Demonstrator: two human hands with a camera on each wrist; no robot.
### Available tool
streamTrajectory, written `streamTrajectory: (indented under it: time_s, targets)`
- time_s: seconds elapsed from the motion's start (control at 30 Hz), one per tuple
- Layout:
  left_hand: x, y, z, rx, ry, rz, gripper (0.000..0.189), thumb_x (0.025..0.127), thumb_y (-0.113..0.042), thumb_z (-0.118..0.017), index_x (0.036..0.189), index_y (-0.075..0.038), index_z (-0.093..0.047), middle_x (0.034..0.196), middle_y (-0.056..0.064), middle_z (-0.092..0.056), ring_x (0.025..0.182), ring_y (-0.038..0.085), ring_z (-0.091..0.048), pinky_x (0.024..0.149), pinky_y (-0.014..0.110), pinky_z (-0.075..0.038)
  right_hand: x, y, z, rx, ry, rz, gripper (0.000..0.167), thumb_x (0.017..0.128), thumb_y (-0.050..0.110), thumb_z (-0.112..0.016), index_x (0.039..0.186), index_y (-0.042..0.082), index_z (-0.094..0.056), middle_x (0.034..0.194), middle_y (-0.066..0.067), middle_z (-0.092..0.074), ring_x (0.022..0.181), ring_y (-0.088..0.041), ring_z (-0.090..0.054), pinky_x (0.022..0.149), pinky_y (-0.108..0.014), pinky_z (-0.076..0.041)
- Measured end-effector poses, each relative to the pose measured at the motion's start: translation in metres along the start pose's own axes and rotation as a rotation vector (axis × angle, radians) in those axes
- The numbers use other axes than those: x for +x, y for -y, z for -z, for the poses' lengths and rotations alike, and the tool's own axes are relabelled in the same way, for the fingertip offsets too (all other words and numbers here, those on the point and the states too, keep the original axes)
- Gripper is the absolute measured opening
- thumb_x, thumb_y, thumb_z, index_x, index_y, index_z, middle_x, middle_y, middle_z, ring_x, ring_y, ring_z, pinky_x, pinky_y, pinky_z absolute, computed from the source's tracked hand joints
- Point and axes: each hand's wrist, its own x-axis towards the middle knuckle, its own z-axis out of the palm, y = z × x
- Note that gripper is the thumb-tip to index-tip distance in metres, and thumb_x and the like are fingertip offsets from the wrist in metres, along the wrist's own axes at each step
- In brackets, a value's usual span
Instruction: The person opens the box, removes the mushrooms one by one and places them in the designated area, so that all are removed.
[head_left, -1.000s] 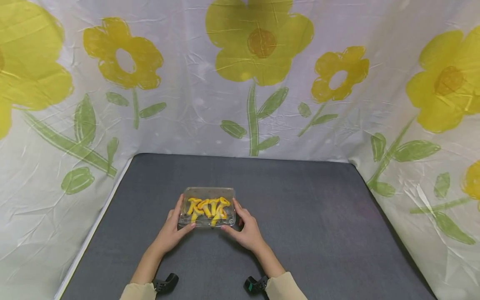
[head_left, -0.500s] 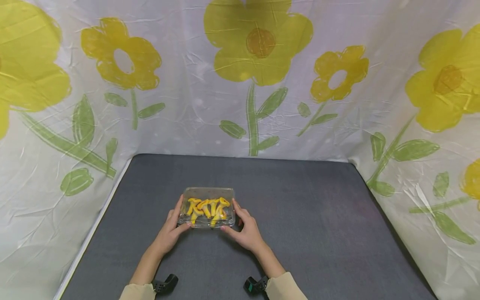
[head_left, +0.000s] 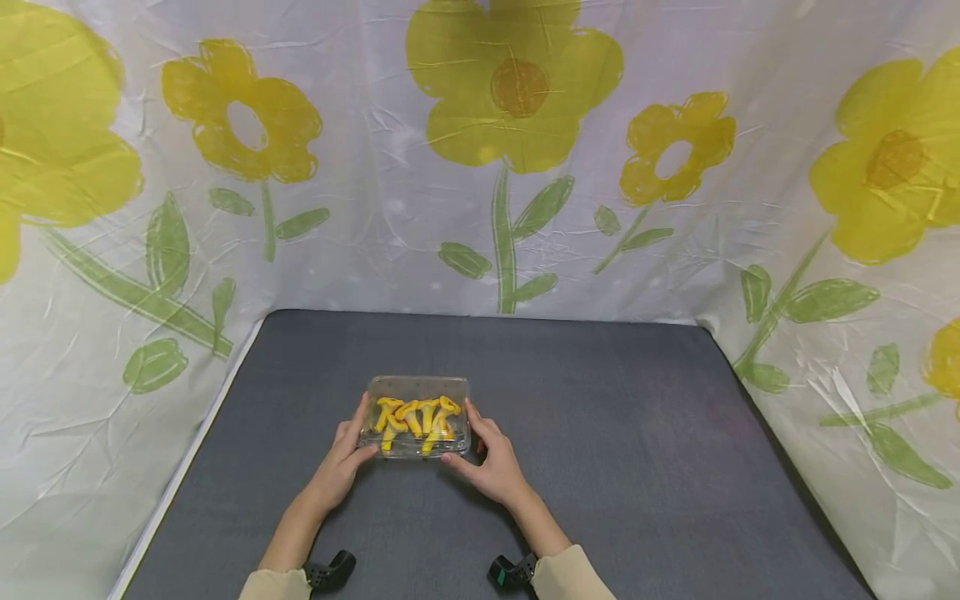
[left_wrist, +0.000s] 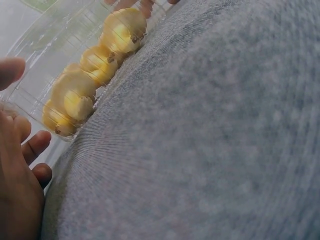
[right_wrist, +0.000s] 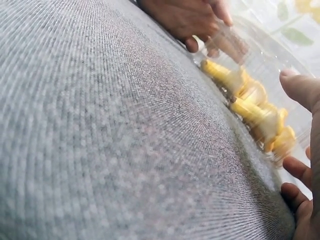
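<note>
A clear plastic box (head_left: 418, 387) of yellow mushrooms (head_left: 427, 417) stands on the dark grey table. My left hand (head_left: 337, 467) holds its left side, with fingers along the wall and thumb by the near left corner. On the opposite side my right hand (head_left: 495, 462) holds the box, its thumb at the near edge. The left wrist view shows the mushrooms (left_wrist: 75, 97) through the box wall, beside the left hand (left_wrist: 17, 165). In the right wrist view, the right hand (right_wrist: 302, 200) is beside the box, and the mushrooms (right_wrist: 255, 110) lie along its bottom.
Dark grey cloth covers the table (head_left: 637, 433). A white curtain (head_left: 360, 208) printed with yellow flowers hangs behind it and along both sides. A black wrist device (head_left: 330, 569) is on the left wrist, and another black wrist device (head_left: 513, 571) is on the right.
My left thumb has slid left along the near edge of the box toward its corner. The box and my right hand stay almost where they were.
</note>
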Motion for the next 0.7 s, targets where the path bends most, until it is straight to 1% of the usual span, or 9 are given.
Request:
streamTrajectory:
  time_s: [0.13,0.23,0.33,0.43,0.57,0.7]
  targets:
    - [-0.0011,-0.0009,-0.0002,-0.009,0.005,0.005,0.074,0.109,-0.014,-0.05,0.171,-0.005,-0.01,0.16,0.03,-0.029,0.136,0.042,-0.033,0.111,0.077,-0.024,-0.0002,-0.0001,-0.0002,-0.003,0.0,0.004,0.092,0.093,0.034,-0.083,0.167,0.011,-0.034,0.099,0.002,-0.058,0.075,-0.009,-0.041,0.072,-0.025,-0.041]
    - [-0.0014,-0.0012,0.0,-0.017,0.004,-0.009,0.072,0.109,-0.012,-0.047,0.171,-0.004,-0.011,0.159,0.031,-0.028,0.136,0.043,-0.034,0.109,0.077,-0.026,-0.0003,0.0005,-0.0001,0.001,-0.001,-0.003,0.092,0.093,0.034,-0.084,0.167,0.011,-0.034,0.103,0.0,-0.06,0.074,-0.011,-0.042,0.072,-0.025,-0.042]
    - [-0.0015,-0.0018,-0.0005,-0.023,-0.004,-0.024,0.07,0.108,-0.009,-0.045,0.171,-0.004,-0.012,0.164,0.03,-0.026,0.138,0.043,-0.032,0.107,0.077,-0.027,-0.0009,0.0006,0.0006,0.003,-0.001,-0.012,0.092,0.092,0.033,-0.084,0.167,0.012,-0.034,0.108,-0.002,-0.063,0.074,-0.01,-0.042,0.072,-0.025,-0.042]
    - [-0.0015,-0.0014,-0.0005,-0.02,-0.011,-0.034,0.07,0.109,-0.01,-0.045,0.171,-0.004,-0.013,0.167,0.029,-0.025,0.14,0.045,-0.032,0.106,0.078,-0.027,-0.0009,0.0003,0.0006,0.006,-0.001,-0.018,0.092,0.092,0.032,-0.084,0.167,0.013,-0.034,0.111,-0.003,-0.064,0.074,-0.01,-0.042,0.072,-0.025,-0.042]
    - [-0.0013,0.0009,-0.0008,0.018,-0.028,-0.044,0.071,0.109,-0.012,-0.046,0.171,-0.005,-0.012,0.161,0.03,-0.029,0.137,0.046,-0.035,0.104,0.078,-0.03,-0.0003,-0.0003,-0.0001,0.002,-0.003,-0.013,0.092,0.093,0.033,-0.083,0.167,0.013,-0.034,0.103,0.001,-0.06,0.074,-0.009,-0.041,0.071,-0.025,-0.042]
    - [-0.0009,0.003,-0.0012,0.055,-0.045,-0.073,0.076,0.106,-0.009,-0.05,0.171,-0.005,-0.012,0.158,0.031,-0.032,0.132,0.043,-0.038,0.102,0.077,-0.033,-0.0002,-0.0012,-0.0005,-0.001,-0.013,-0.007,0.092,0.093,0.033,-0.083,0.167,0.013,-0.034,0.094,0.003,-0.055,0.073,-0.008,-0.041,0.071,-0.024,-0.041]
